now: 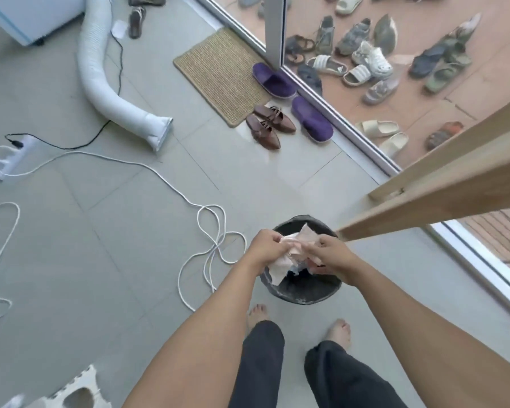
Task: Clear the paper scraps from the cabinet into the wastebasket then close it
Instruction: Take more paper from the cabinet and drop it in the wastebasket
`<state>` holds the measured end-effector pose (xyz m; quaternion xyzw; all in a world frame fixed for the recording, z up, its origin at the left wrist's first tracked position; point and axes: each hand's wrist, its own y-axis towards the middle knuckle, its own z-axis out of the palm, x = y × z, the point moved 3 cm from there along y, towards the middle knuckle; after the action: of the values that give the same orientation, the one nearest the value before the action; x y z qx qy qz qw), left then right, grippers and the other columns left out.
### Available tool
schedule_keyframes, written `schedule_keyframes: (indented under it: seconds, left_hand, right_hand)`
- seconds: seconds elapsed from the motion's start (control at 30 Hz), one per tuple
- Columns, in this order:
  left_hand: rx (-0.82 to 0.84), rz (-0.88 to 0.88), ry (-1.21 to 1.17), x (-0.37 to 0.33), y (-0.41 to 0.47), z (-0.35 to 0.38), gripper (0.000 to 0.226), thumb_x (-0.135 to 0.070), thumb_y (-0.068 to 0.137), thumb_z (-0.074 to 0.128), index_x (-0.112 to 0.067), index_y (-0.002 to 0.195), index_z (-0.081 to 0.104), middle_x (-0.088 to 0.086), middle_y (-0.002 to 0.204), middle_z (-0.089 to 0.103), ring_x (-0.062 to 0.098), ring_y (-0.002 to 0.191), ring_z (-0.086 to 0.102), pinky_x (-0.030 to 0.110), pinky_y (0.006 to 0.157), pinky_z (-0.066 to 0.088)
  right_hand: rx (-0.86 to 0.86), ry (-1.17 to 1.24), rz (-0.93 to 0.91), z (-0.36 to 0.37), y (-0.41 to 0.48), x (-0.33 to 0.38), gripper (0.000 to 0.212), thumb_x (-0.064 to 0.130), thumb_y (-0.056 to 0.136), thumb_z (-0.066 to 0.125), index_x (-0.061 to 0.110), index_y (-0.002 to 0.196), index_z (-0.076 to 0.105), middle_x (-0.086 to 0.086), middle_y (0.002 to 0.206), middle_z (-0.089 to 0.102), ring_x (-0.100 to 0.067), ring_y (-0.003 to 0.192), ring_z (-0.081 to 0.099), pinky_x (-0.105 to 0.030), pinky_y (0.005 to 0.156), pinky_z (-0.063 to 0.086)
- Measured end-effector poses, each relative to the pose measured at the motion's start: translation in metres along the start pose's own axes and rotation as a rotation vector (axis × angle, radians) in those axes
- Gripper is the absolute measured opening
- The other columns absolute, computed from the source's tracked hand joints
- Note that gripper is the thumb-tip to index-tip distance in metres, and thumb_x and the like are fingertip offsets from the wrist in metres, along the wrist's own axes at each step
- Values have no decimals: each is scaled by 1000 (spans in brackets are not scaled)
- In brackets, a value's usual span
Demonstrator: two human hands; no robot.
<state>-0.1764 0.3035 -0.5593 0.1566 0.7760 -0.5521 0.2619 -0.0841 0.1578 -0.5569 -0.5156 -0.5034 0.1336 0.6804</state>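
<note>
A black round wastebasket [301, 293] stands on the grey tiled floor just ahead of my bare feet. Directly above its opening I hold a crumpled bunch of white and pale pink paper scraps [289, 254]. My left hand [265, 245] grips the bunch from the left and my right hand [330, 254] grips it from the right. A loose end of paper hangs down into the basket. A light wooden cabinet door [442, 184] juts in from the right, its near corner close to my right hand. The cabinet's inside is out of view.
A white rope [189, 198] loops across the floor left of the basket. Farther off lie a white flexible duct [100, 75], a woven doormat [221, 75], brown shoes [265, 125] and purple slippers [309, 117]. A sliding glass door track [362, 139] runs diagonally, with several shoes outside.
</note>
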Motion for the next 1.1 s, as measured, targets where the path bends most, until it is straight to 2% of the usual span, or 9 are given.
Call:
schedule_keyframes:
  seconds: [0.13, 0.27, 0.43, 0.5, 0.6, 0.7, 0.8, 0.93, 1.1]
  left_hand:
    - [10, -89, 69, 46, 42, 29, 41, -13, 86, 61, -17, 50, 42, -2, 53, 35, 17, 52, 33, 27, 46, 23]
    - [29, -135, 115, 68, 73, 53, 42, -13, 87, 60, -14, 48, 44, -1, 51, 38, 16, 50, 36, 28, 50, 27]
    - [25, -140, 143, 71, 101, 70, 36, -13, 89, 59, -15, 54, 50, 0, 55, 43, 15, 52, 38, 27, 48, 28]
    - [37, -149, 134, 71, 108, 76, 27, -14, 89, 59, -10, 62, 61, 0, 60, 51, 16, 57, 44, 27, 50, 33]
    - [84, -144, 146, 69, 112, 82, 28, -25, 93, 57, -2, 99, 73, 4, 82, 64, 22, 79, 58, 29, 66, 44]
    - [93, -167, 186, 63, 105, 81, 51, -34, 96, 55, -4, 137, 56, 10, 136, 62, 29, 125, 57, 34, 99, 45]
    - [77, -157, 247, 49, 87, 74, 56, -34, 95, 55, 1, 139, 51, 18, 142, 57, 33, 129, 55, 34, 95, 45]
    - [65, -135, 307, 23, 50, 57, 61, -36, 95, 55, -7, 147, 44, 11, 152, 49, 29, 139, 46, 37, 114, 38]
    - [54, -40, 439, -24, -14, 28, 61, -32, 98, 53, -6, 151, 39, 9, 157, 42, 25, 146, 37, 32, 116, 30]
  right_hand:
    - [-19, -33, 87, 3, 42, -44, 41, 35, 91, 61, 2, 114, 53, -17, 107, 67, -20, 83, 67, -34, 71, 60]
    - [-43, -64, 116, -2, 74, -67, 34, 31, 94, 58, 5, 115, 53, -14, 109, 67, -22, 85, 68, -38, 77, 61]
    - [-59, -90, 136, -14, 98, -80, 38, 35, 92, 60, 6, 115, 51, -15, 113, 67, -29, 102, 69, -42, 84, 60]
    - [-70, -103, 143, -18, 101, -81, 42, 37, 91, 60, 7, 118, 50, -12, 110, 66, -28, 103, 68, -45, 88, 58]
    - [-58, -151, 168, -23, 100, -83, 53, 40, 92, 57, 16, 137, 42, -2, 127, 54, -23, 107, 56, -49, 97, 52]
    - [-24, -166, 167, -25, 92, -79, 75, 42, 92, 56, 26, 154, 18, 0, 157, 33, -25, 129, 46, -46, 99, 41]
    - [-43, -223, 125, -28, 75, -65, 76, 40, 93, 56, 20, 155, 17, -5, 159, 30, -23, 133, 43, -37, 99, 37]
    - [-68, -302, 82, -28, 37, -37, 74, 43, 93, 56, 18, 154, 23, -8, 157, 36, -25, 138, 42, -36, 106, 37]
    - [-71, -398, 13, -23, -27, 12, 72, 43, 93, 54, 16, 154, 24, -6, 157, 37, -26, 137, 44, -35, 111, 33]
